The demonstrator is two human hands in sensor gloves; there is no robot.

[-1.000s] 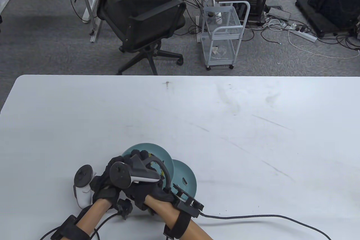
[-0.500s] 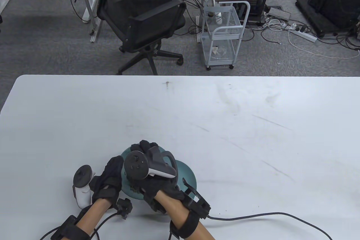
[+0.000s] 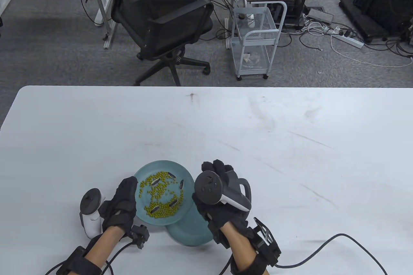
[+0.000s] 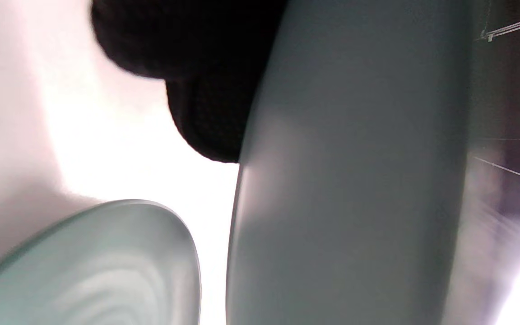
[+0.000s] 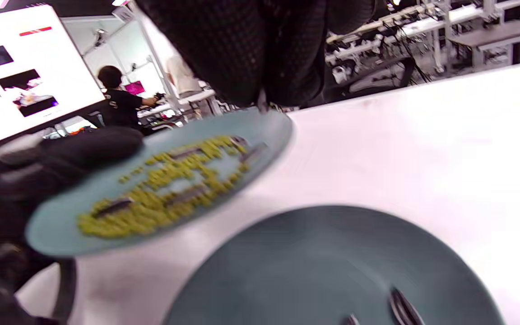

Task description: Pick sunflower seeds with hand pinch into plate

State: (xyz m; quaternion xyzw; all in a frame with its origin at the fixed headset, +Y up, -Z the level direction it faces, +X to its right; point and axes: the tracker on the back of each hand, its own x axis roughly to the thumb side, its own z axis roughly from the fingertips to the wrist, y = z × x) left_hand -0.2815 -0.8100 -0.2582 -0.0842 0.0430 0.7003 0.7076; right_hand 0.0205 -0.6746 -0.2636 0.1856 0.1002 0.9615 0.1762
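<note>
My left hand [image 3: 131, 191] grips the left rim of a teal plate [image 3: 143, 171] and holds it tilted above the table. This plate carries green beans and several striped sunflower seeds [image 3: 156, 182]. A second teal plate [image 3: 190, 233] lies on the table, partly under the first. It holds two seeds in the right wrist view [image 5: 400, 307]. My right hand [image 3: 215, 168] hovers at that plate's right side. In the right wrist view its fingertips [image 5: 242, 67] are pinched together, with a thin sliver like a seed between them. The left wrist view shows only a glove finger [image 4: 197, 67] and the held plate's underside [image 4: 355, 180].
The white table [image 3: 290, 159] reaches far to the right and back. A black cable [image 3: 322, 246] runs from my right wrist along the front edge. An office chair [image 3: 164, 20] and a white cart [image 3: 255, 39] stand on the floor beyond the table.
My right hand has moved right, off the bean plate, which now shows in full. My left hand has kept its grip on the plate's rim.
</note>
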